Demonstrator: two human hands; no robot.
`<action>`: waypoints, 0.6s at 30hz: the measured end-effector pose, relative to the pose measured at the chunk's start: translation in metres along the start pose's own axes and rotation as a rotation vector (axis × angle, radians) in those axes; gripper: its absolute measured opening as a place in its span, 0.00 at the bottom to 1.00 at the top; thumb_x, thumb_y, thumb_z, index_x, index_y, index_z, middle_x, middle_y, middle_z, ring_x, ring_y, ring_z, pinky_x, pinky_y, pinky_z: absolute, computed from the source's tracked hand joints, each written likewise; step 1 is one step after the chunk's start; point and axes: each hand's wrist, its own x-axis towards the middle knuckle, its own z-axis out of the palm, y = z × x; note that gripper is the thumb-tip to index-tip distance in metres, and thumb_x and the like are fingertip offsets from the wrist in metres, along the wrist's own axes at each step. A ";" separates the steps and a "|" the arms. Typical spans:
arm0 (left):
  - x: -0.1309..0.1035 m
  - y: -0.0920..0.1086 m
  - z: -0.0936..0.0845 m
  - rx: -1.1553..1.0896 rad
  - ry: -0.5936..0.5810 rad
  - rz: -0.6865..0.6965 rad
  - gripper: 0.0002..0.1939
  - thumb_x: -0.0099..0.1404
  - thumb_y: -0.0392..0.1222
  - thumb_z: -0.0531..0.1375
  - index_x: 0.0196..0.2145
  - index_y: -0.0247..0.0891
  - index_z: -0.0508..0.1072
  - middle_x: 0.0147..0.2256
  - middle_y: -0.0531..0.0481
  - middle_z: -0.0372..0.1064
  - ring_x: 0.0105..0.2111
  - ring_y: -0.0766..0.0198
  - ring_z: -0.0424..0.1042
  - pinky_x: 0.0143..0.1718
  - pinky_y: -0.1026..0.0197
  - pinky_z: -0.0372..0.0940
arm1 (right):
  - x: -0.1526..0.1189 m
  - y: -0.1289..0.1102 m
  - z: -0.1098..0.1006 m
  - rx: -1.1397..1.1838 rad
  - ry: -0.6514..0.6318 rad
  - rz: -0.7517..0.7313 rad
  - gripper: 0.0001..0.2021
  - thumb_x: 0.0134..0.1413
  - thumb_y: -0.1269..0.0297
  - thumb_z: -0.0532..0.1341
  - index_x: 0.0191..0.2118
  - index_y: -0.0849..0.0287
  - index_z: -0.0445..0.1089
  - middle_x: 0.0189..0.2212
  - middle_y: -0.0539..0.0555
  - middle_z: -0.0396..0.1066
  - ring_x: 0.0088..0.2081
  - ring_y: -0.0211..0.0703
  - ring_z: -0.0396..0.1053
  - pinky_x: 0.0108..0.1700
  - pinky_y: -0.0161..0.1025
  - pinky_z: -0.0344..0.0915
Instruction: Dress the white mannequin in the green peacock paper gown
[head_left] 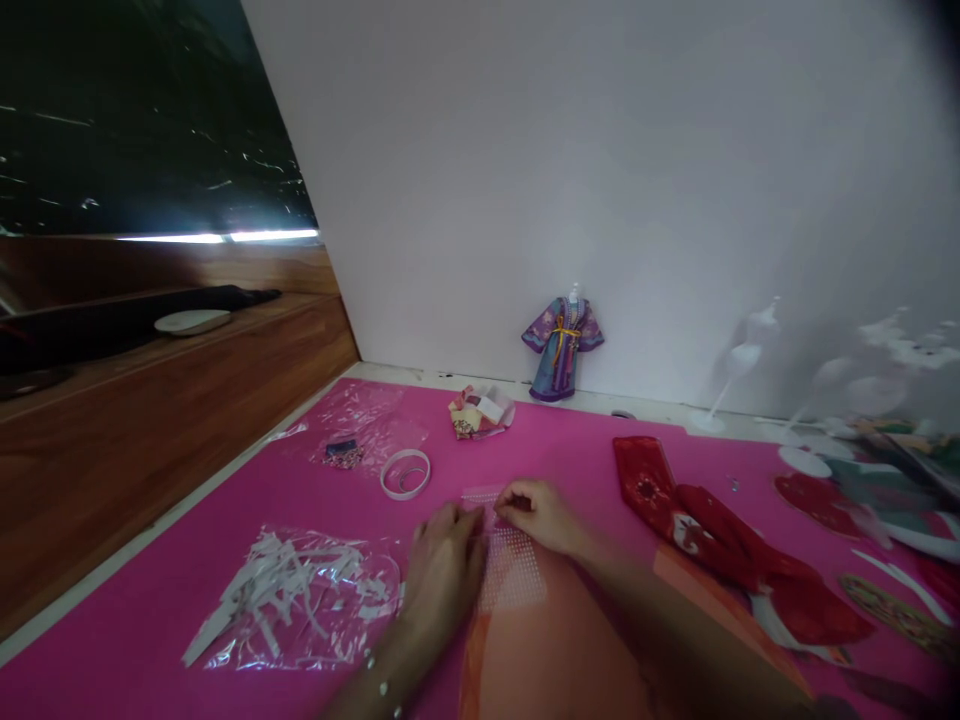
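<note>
A clear sheet dotted with rows of small white beads [514, 572] lies in front of me, partly over orange fabric [559, 655]. My left hand [445, 560] rests along the sheet's left edge, its fingers together and touching it near the top. My right hand [541, 512] is closed in a pinch at the sheet's upper part, thumb and forefinger together. Whatever sits between those fingertips is too small to make out. The two hands are close together, with fingertips a little apart.
A bag of white strips [300, 595] lies left, with a tape roll [405, 474] beyond it. Red fabric [720, 535] lies right. Against the wall stands a small purple robe [562, 345]; white miniature mannequins [742, 360] stand at the back right.
</note>
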 end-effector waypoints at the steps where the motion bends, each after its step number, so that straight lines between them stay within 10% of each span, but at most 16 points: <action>1: 0.000 0.000 0.000 -0.004 -0.004 -0.001 0.15 0.67 0.37 0.52 0.48 0.41 0.73 0.38 0.46 0.68 0.41 0.54 0.67 0.42 0.54 0.57 | -0.001 -0.001 0.000 0.006 -0.001 -0.006 0.04 0.51 0.72 0.62 0.30 0.59 0.75 0.26 0.50 0.75 0.28 0.37 0.70 0.31 0.32 0.64; 18: 0.004 -0.001 -0.010 -0.017 -0.053 -0.074 0.10 0.66 0.35 0.52 0.30 0.36 0.71 0.33 0.47 0.68 0.34 0.62 0.68 0.36 0.62 0.59 | -0.016 0.001 -0.001 -0.170 0.088 -0.144 0.09 0.53 0.74 0.61 0.39 0.58 0.74 0.33 0.52 0.74 0.34 0.39 0.69 0.39 0.36 0.65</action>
